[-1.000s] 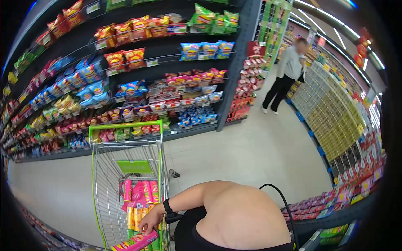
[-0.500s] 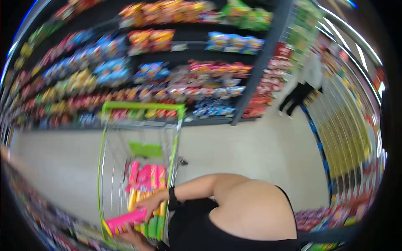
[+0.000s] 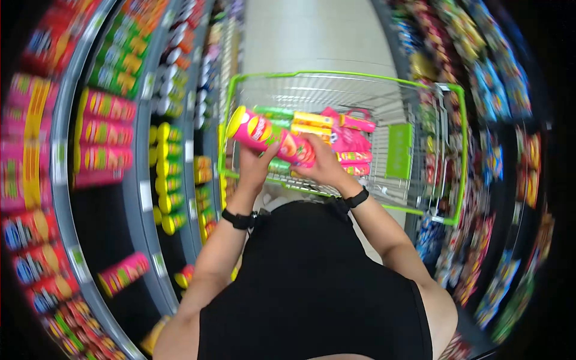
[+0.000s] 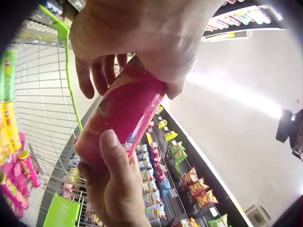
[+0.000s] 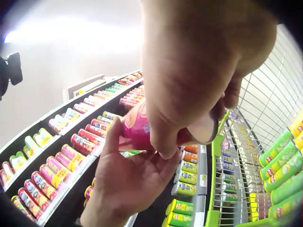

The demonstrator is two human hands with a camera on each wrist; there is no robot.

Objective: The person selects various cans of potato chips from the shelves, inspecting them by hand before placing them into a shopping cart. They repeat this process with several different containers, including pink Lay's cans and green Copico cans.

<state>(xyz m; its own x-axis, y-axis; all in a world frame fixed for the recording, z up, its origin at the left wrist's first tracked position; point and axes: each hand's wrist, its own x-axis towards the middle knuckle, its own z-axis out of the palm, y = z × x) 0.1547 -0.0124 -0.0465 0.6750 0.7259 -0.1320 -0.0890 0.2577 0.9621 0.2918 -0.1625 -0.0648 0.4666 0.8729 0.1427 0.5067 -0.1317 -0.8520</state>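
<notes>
A pink chip can (image 3: 267, 135) with a yellow lid is held slantwise in front of my body, over the near part of the shopping cart (image 3: 345, 75). My left hand (image 3: 254, 169) holds it from below near the middle. Around its bottom end my right hand (image 3: 325, 161) curls, with the right thumb (image 4: 110, 144) lying along the side in the left wrist view. Left fingers (image 5: 151, 165) show under the can (image 5: 136, 126) in the right wrist view. Inside the cart lie green cans (image 5: 279, 163), yellow cans (image 3: 312, 120), pink cans (image 3: 354, 157) and a pink bag (image 3: 354, 141).
Shelves flank the aisle. On the left stand rows of pink cans (image 3: 107, 132) and green cans with yellow lids (image 3: 171, 180); one pink can (image 3: 125, 273) lies apart there. Chip bags (image 3: 489, 90) fill the right side. Bare floor (image 3: 312, 30) extends beyond the cart.
The head view has swung left from the chip shelf to face along the aisle. First only my right hand held the can low over the cart; my left hand then joined it.
</notes>
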